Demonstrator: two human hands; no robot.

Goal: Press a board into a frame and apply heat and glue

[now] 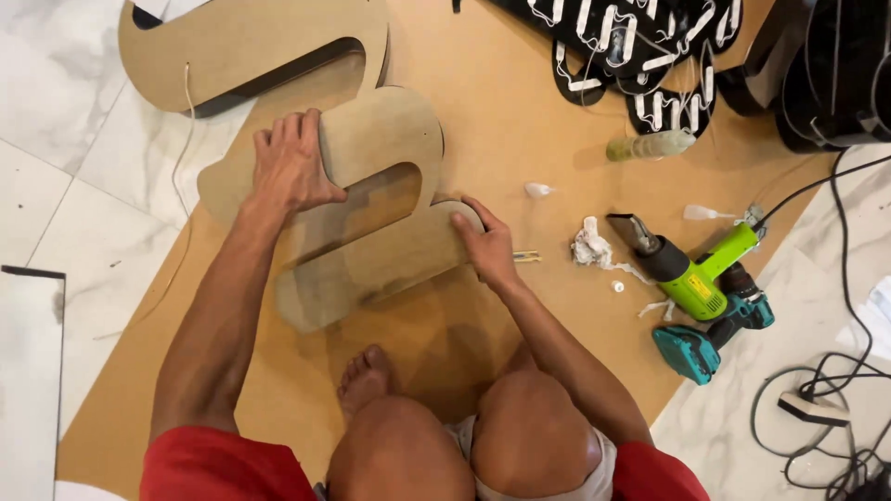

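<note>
The S-shaped board cutout (371,213) lies flat on a large brown sheet (520,121) spread over the floor, directly ahead of the person's knees. The left hand (290,167) rests on the cutout's upper left curve, fingers (302,125) hooked over its far edge. The right hand (487,246) grips the lower right end, fingers closed against the rim. Held at opposite ends like this, the cutout appears steadied against sliding.

A second, larger cutout (251,42) lies beyond the S-shaped one, apart from it. To the right of the S-shaped cutout lie a crumpled rag (589,246), a green heat gun (691,269) and a teal drill (710,339), likely kept within reach. Black lettering with white strips (640,46) sits farther right and beyond.

The floor is white marble tile (56,148); black cables (835,390) trail to the far right.
</note>
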